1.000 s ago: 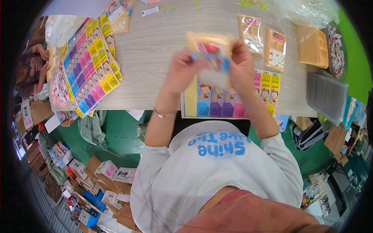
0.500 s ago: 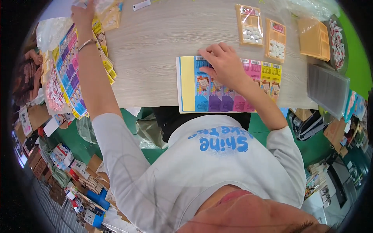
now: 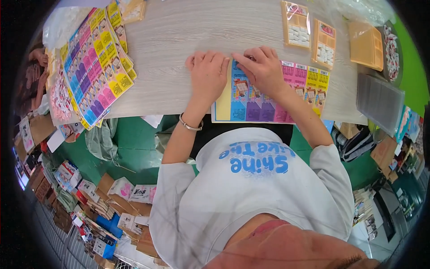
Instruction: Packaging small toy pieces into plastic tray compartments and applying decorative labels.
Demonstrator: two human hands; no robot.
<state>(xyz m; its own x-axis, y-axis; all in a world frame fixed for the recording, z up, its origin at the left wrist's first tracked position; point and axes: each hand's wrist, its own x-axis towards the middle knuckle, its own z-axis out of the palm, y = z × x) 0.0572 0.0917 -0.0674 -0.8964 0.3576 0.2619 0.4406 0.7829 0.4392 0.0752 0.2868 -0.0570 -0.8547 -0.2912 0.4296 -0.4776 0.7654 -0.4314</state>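
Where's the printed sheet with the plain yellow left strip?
In the head view, the printed sheet lies right of centre at the near edge of the table, under the right hand, with the left hand at its left end.

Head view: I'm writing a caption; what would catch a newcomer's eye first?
Probably the bright striped sheet at the table edge, with left hand and right hand at its upper left. Next, similar sheets fanned at left, and two orange trays of white pieces at upper right.
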